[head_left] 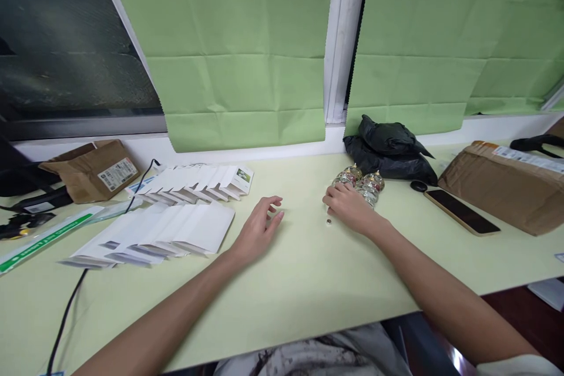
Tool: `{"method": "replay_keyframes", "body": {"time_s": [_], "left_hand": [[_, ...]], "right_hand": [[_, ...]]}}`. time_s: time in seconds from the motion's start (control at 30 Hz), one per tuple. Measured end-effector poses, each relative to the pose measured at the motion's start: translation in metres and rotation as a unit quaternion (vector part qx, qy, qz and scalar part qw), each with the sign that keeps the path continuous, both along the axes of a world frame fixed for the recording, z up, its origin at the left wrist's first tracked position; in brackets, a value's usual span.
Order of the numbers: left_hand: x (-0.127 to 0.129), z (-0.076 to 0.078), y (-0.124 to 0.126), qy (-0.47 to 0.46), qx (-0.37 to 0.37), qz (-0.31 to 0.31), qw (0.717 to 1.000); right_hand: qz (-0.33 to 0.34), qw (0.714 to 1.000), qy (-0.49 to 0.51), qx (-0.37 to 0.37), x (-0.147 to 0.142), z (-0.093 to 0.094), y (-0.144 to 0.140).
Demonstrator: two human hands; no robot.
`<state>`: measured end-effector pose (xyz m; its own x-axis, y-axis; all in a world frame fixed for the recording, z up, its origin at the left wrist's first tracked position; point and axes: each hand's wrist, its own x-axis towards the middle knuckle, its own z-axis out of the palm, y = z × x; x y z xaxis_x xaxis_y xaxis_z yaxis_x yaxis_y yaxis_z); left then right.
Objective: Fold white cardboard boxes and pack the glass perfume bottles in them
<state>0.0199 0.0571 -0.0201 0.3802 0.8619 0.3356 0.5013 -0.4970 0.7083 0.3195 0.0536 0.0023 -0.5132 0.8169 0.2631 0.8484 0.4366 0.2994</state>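
Note:
My left hand rests on the pale green table with fingers loosely curled and apart, holding nothing, just right of a fanned row of white envelopes. My right hand lies palm down with its fingers touching a cluster of small clear bags with shiny contents. I cannot tell whether it grips one. A tiny round object lies on the table by that hand's thumb side. A second fanned row of white cards lies farther back.
A black plastic bag sits behind the small bags. A phone lies face up to the right, beside a brown parcel. At the left are a brown paper package, a black cable and a green-striped sleeve.

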Motion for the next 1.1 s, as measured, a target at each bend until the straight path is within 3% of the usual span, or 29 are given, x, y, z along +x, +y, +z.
{"method": "replay_keyframes", "body": {"time_s": [0.2, 0.53, 0.63, 0.8, 0.9, 1.1], "left_hand": [[-0.001, 0.000, -0.001, 0.004, 0.006, -0.003, 1.000], [-0.001, 0.001, -0.003, 0.020, 0.006, -0.007, 1.000], [-0.001, 0.002, -0.004, 0.020, 0.007, -0.006, 1.000], [-0.002, 0.002, -0.003, 0.020, 0.006, 0.008, 1.000], [-0.002, 0.002, -0.003, 0.020, -0.001, 0.007, 1.000], [-0.001, 0.003, -0.003, 0.023, 0.005, 0.002, 1.000]], "right_hand": [[-0.031, 0.998, 0.015, 0.056, -0.002, -0.003, 0.000], [-0.081, 0.993, 0.046, 0.080, -0.003, -0.002, 0.003], [-0.045, 0.995, 0.078, 0.051, -0.004, 0.004, -0.001], [0.059, 0.982, 0.134, -0.121, -0.006, 0.008, -0.010], [0.045, 0.980, 0.108, -0.160, -0.005, 0.004, -0.011], [-0.041, 0.992, 0.038, -0.109, 0.000, 0.006, -0.011]]}}
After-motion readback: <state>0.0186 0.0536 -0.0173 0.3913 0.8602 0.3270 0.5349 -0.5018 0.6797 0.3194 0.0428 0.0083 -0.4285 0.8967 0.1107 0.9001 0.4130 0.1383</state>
